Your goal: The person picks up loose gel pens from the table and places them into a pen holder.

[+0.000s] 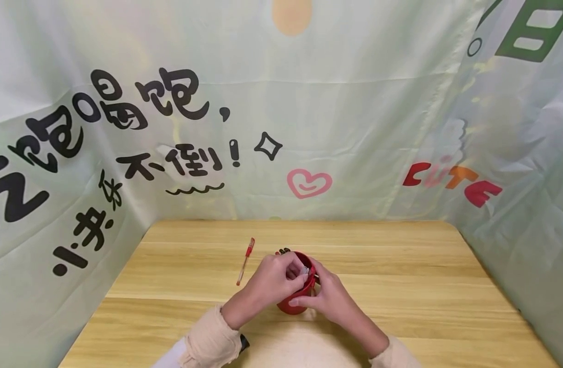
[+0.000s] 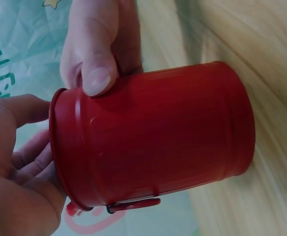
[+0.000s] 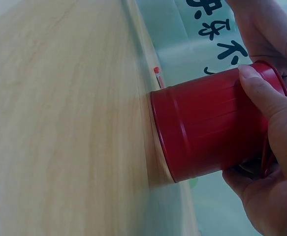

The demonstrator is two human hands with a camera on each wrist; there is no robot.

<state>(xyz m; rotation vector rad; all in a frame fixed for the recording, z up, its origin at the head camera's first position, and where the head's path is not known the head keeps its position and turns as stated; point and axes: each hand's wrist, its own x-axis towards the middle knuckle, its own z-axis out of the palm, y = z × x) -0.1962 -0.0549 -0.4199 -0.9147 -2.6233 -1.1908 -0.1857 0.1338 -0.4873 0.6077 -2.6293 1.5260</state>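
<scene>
A red metal bucket-shaped cup [image 1: 294, 306] with a small side handle [image 2: 136, 204] stands tilted on the table, its mouth toward me. My right hand [image 1: 334, 296] grips it near the rim, the thumb on the near side in the right wrist view. My left hand [image 1: 274, 276] reaches into the mouth, thumb and forefinger pinching a small pale thing [image 1: 305, 270] whose kind I cannot tell. Dark pen ends [image 1: 285, 250] show at the far rim, and a red tip [image 2: 73, 209] juts past it in the left wrist view. The cup's inside is mostly hidden.
A pen [image 1: 246, 261] with a red cap and clear barrel lies on the wooden table [image 1: 171, 306], left of the cup. Printed cloth [image 1: 355, 122] hangs behind the table and along both sides.
</scene>
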